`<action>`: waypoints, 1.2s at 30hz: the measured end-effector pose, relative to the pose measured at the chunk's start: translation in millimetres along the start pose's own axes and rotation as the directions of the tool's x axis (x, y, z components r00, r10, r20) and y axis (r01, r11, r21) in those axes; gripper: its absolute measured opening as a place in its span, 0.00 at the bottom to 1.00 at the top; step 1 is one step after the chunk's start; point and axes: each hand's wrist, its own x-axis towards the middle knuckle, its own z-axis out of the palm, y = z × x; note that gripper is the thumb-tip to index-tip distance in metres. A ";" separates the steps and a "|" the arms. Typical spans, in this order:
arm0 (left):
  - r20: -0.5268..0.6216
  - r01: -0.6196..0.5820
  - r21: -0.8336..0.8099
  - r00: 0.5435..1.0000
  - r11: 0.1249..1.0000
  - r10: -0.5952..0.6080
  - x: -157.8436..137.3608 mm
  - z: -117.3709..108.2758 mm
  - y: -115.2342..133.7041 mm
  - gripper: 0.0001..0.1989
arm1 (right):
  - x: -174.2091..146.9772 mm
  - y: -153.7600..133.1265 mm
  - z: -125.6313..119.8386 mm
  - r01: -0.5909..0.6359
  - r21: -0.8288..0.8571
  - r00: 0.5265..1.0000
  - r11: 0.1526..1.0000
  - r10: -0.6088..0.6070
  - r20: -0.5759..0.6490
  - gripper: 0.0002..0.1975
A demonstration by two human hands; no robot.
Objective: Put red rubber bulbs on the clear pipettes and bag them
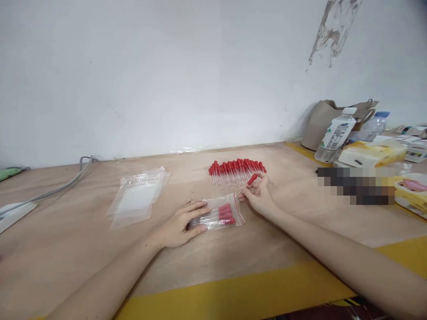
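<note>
A clear zip bag [215, 223] lies flat on the table with several glass droppers inside, their red rubber bulbs [226, 213] toward its right end. My left hand [182, 225] rests on the bag's left part, fingers spread and thumb along the near edge. Beside the bag's open-looking right end, my right hand [258, 195] pinches one dropper [252, 179] with its red bulb up and its glass tip pointing down-left toward the bag mouth. Just behind is a row of red-bulbed droppers [236, 168], bulbs away from me.
Several flat clear zip bags [136, 195] lie at the left, with a grey cable [71, 181] beyond. On the right stand a beige bag [322, 122], a clear bottle [336, 133] and yellow-white tissue packs [372, 153]. A pale wall [150, 80] closes the back.
</note>
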 end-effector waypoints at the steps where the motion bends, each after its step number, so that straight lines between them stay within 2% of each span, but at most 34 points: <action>1: -0.005 -0.001 0.000 1.000 1.000 0.001 -0.1 0.1 0.1 0.24 | 0.2 2.2 1.6 -0.001 0.010 1.000 1.000 0.001 -0.014 0.29; 5: -0.029 0.002 -0.003 1.000 1.000 -0.003 -0.8 1.1 0.3 0.28 | -2.2 6.3 4.4 -0.063 0.034 0.998 0.997 0.063 -0.001 0.22; 9: -0.024 0.003 0.004 1.000 1.000 -0.003 -1.2 1.1 0.4 0.28 | -6.2 4.2 -0.7 -0.085 0.000 0.995 0.996 0.085 0.056 0.20; 12: -0.025 0.009 0.010 1.000 1.000 -0.009 -1.1 0.8 0.6 0.28 | -7.2 0.6 -9.1 -0.038 -0.091 0.984 0.995 0.053 0.171 0.18; 16: -0.030 0.002 0.002 1.000 1.000 -0.002 -0.6 0.5 1.0 0.27 | -5.7 -4.8 -16.7 0.058 -0.212 0.940 0.975 0.019 0.342 0.14; 25: -0.033 0.008 -0.001 0.999 1.000 -0.008 0.0 0.4 2.1 0.27 | -1.8 -14.7 -5.8 0.140 -0.333 0.869 0.932 0.045 0.492 0.09; 27: -0.033 0.006 -0.001 0.999 1.000 -0.006 0.1 0.3 2.2 0.27 | -0.7 -13.5 -4.6 0.143 -0.337 0.875 0.931 0.040 0.483 0.10; 31: -0.044 -0.017 -0.006 0.999 1.000 0.016 1.0 -0.9 3.7 0.26 | 3.2 -4.1 -4.8 0.112 -0.353 0.923 0.929 0.035 0.384 0.11; 36: -0.049 -0.011 -0.011 0.999 1.000 0.011 1.8 -1.5 6.0 0.26 | 5.3 2.1 -1.3 0.141 -0.410 0.952 0.901 -0.010 0.305 0.07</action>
